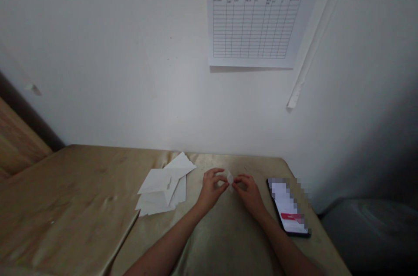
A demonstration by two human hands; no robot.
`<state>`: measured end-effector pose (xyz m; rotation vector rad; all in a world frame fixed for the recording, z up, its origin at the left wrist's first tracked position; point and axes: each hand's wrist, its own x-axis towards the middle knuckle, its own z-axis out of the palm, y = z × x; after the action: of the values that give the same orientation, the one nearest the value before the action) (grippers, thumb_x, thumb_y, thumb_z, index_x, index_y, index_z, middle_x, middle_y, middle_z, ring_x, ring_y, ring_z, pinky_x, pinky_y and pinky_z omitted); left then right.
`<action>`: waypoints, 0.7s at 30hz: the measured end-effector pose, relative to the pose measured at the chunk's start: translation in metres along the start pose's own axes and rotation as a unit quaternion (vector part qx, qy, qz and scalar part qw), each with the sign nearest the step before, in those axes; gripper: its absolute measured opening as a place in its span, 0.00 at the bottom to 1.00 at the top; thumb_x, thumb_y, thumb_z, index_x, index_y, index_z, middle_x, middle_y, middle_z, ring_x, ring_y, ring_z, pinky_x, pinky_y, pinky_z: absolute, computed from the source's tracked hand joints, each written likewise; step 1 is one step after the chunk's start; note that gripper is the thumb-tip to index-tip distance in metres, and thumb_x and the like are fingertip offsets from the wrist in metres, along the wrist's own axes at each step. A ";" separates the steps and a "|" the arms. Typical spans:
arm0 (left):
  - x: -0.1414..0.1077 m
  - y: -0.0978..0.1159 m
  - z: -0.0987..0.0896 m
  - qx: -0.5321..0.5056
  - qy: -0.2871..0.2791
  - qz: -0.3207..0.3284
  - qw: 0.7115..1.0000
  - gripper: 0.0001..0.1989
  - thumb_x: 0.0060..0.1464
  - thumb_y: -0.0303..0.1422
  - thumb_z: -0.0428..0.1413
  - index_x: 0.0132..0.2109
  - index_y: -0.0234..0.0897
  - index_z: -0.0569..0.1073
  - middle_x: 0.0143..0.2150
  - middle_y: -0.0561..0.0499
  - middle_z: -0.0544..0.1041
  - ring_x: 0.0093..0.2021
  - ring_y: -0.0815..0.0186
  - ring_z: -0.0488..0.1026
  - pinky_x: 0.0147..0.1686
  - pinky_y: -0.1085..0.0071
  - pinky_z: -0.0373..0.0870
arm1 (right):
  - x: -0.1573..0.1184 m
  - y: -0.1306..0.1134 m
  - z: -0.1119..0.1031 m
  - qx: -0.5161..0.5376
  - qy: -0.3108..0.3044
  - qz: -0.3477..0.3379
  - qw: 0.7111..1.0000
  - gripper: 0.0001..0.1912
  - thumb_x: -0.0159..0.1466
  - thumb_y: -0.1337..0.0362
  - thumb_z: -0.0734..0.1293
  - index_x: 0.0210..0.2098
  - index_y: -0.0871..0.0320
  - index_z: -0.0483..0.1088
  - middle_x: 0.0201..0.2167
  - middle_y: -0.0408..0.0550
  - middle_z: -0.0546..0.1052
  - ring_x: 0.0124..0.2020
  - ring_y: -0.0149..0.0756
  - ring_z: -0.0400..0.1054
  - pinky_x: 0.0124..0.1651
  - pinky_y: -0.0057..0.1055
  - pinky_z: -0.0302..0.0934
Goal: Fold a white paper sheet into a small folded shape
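Observation:
Between my two hands is a small, thin, whitish piece [230, 178], partly see-through at its edges; it looks like paper or film, but I cannot tell which. My left hand [213, 185] pinches its left side between thumb and forefinger, the other fingers curled above. From the right, my right hand [247, 188] grips the opposite side with thumb and fingertips. Both hands are held over the tan covered surface. To the left of my left hand lies a loose pile of white paper sheets [156, 180], overlapping at different angles.
A phone [287, 210] with its screen lit lies right of my right forearm, partly pixelated. The tan surface [81, 189] meets a white wall, where a printed table sheet [254, 25] hangs. Wood [19, 136] stands at far left, a dark rounded object [369, 223] at lower right.

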<state>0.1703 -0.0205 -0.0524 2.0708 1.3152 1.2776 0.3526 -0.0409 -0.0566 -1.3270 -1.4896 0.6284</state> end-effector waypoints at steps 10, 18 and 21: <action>-0.001 0.002 0.002 -0.017 -0.014 -0.006 1.000 0.02 0.54 0.29 0.60 0.34 0.41 0.77 0.54 0.48 0.76 0.58 0.56 0.68 0.61 0.50 0.62 | 0.001 -0.004 -0.001 -0.008 -0.025 -0.036 0.999 0.09 0.59 0.54 0.70 0.31 0.52 0.78 0.39 0.51 0.77 0.50 0.47 0.66 0.58 0.45 0.58; 0.002 -0.001 0.002 -0.031 -0.037 -0.012 0.999 0.00 0.53 0.32 0.63 0.34 0.43 0.80 0.54 0.48 0.76 0.59 0.54 0.67 0.62 0.50 0.61 | 0.002 0.001 -0.002 -0.024 -0.023 -0.044 0.998 0.08 0.61 0.55 0.69 0.32 0.51 0.77 0.41 0.50 0.77 0.52 0.46 0.64 0.60 0.45 0.57; 0.003 -0.004 0.002 -0.027 -0.034 -0.003 0.999 0.02 0.52 0.30 0.64 0.34 0.43 0.80 0.54 0.48 0.76 0.59 0.54 0.68 0.62 0.51 0.62 | 0.002 0.004 -0.002 -0.021 -0.029 -0.045 0.998 0.08 0.61 0.55 0.69 0.32 0.51 0.77 0.41 0.49 0.76 0.52 0.45 0.64 0.59 0.44 0.57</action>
<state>0.1707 -0.0157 -0.0550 2.0520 1.2430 1.2151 0.3562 -0.0388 -0.0584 -1.2750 -1.6095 0.5843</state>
